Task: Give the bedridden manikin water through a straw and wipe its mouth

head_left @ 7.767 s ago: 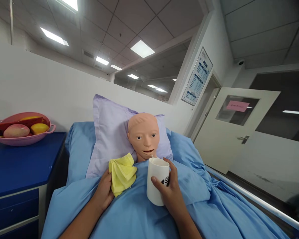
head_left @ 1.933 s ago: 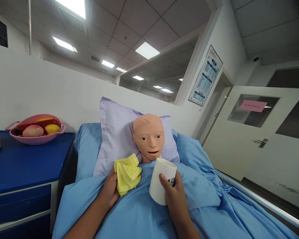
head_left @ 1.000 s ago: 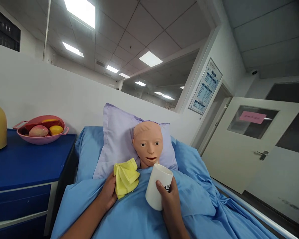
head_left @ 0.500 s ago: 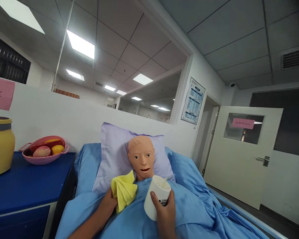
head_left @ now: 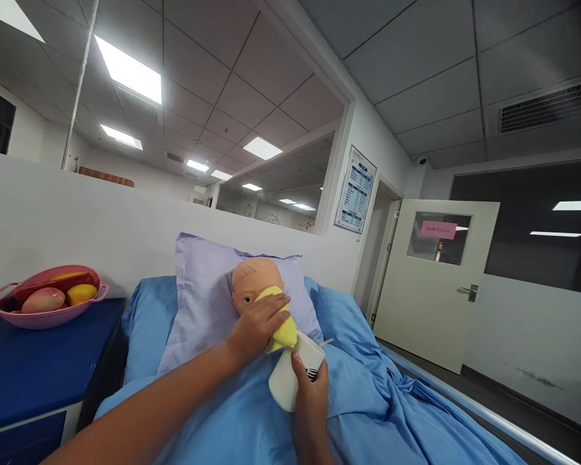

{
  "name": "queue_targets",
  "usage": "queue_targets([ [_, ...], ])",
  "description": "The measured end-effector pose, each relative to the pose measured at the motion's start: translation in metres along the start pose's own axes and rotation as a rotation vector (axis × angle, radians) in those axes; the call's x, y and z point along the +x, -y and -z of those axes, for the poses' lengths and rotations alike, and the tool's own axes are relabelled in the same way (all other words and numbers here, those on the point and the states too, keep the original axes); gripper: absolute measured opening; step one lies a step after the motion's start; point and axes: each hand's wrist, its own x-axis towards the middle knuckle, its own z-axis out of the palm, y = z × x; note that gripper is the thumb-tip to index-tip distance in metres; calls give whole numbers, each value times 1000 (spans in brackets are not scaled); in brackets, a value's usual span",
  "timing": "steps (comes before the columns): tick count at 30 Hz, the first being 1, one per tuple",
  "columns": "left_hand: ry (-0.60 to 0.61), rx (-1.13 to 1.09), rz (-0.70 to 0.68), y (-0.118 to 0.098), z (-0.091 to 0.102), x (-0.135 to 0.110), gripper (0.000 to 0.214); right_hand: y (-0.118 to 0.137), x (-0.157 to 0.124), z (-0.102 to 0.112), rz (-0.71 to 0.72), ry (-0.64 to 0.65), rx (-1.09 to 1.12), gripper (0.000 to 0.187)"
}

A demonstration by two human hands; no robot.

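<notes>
A manikin's head (head_left: 254, 276) rests on a lilac pillow (head_left: 201, 297), its body under a blue blanket (head_left: 363, 394). My left hand (head_left: 260, 323) presses a yellow cloth (head_left: 286, 330) over the manikin's mouth and lower face, hiding them; one eye still shows. Just below, my right hand (head_left: 310, 391) is wrapped round a tilted white cup (head_left: 283, 381) with a black striped mark. A pale straw (head_left: 326, 342) sticks out past the cup's rim. The cloth's lower end hangs by the rim; whether they touch I cannot tell.
On the left, a blue bedside cabinet (head_left: 43, 361) carries a pink basket (head_left: 48, 316) of fruit. A bed rail (head_left: 484, 413) runs along the right side. Beyond it stands an open door (head_left: 440, 303). A low white wall (head_left: 140, 223) is behind the bed.
My left hand has brought the cloth up and right from beside the pillow onto the manikin's face. The right hand still holds the cup. The view has turned right, and the yellow jar left it.
</notes>
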Motion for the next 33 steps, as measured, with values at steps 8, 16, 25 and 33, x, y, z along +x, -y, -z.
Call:
queue_targets([
  [8, 191, 303, -164, 5, -32, -47, 26, -3, 4, 0, -28, 16, 73, 61],
  [16, 124, 118, -92, -9, -5, -83, 26, -5, 5, -2, -14, 37, 87, 62],
  [25, 47, 166, -163, -3, 24, -19, 20, -2, 4, -2, -13, 49, 33, 66],
  [33, 212, 230, -140, 12, -11, -89, 28, 1, 2, -3, -15, 37, 4, 60],
])
